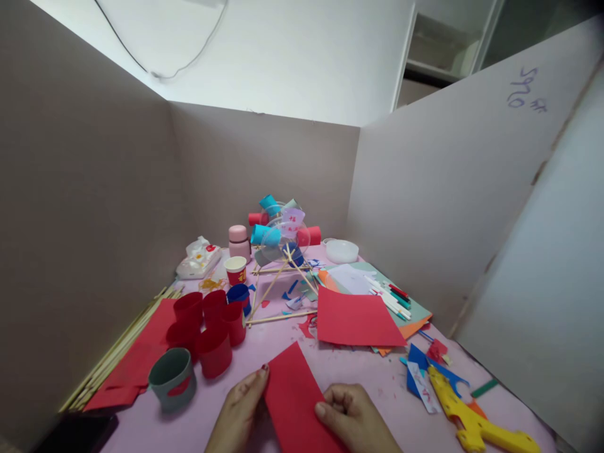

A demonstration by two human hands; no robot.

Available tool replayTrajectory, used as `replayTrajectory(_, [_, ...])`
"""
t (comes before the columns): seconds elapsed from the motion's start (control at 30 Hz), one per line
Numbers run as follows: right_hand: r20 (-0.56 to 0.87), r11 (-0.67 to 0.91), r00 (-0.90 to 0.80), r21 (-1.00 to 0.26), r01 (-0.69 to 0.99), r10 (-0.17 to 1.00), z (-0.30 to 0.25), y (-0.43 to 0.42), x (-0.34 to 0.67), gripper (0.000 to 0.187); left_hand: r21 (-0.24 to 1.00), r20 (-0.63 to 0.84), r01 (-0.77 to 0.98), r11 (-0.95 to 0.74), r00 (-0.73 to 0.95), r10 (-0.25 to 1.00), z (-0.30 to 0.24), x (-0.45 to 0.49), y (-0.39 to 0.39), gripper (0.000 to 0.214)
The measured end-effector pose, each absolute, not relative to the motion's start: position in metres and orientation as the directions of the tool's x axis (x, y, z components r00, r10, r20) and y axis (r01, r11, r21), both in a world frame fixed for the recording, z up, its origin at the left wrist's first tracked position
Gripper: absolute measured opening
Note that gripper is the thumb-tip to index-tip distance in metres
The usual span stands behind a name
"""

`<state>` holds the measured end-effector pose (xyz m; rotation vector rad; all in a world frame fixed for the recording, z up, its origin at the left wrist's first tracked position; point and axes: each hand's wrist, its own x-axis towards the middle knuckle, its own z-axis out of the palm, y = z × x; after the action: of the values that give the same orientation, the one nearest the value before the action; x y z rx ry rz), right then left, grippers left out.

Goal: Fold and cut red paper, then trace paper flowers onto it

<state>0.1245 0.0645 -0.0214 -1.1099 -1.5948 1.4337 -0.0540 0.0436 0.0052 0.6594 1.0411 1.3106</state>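
A sheet of red paper (293, 396) is held between my two hands at the front of the table. My left hand (245, 402) pinches its left edge, thumb on top near the upper corner. On the right side, my right hand (352, 415) grips the sheet with the thumb pressed on its face and the fingers curled. Left of my hands stand several red paper cups without visible markings (214, 352), a grey paper cup (173, 380) with a red patch, and a blue one (239, 297). Another red sheet (358, 318) lies beyond my right hand.
A wheel of coloured paper tubes (287, 229) stands on a stick frame (271, 292) at the back. A yellow glue gun (465, 415) and paper scraps lie right. Markers (394, 299), a pink bottle (239, 242), wipes (201, 258) and bamboo sticks (116, 352) surround the table; partitions enclose it.
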Motion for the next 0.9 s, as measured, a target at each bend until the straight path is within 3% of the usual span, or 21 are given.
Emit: replayTrajectory(0.9, [-0.083,0.005,-0.397,-0.976,0.216,0.914,-0.025,0.059,0.125,0.063,0.892,-0.251,-0.410,0.190,-0.102,0.963,0.004,-0.058,0.043,0.040])
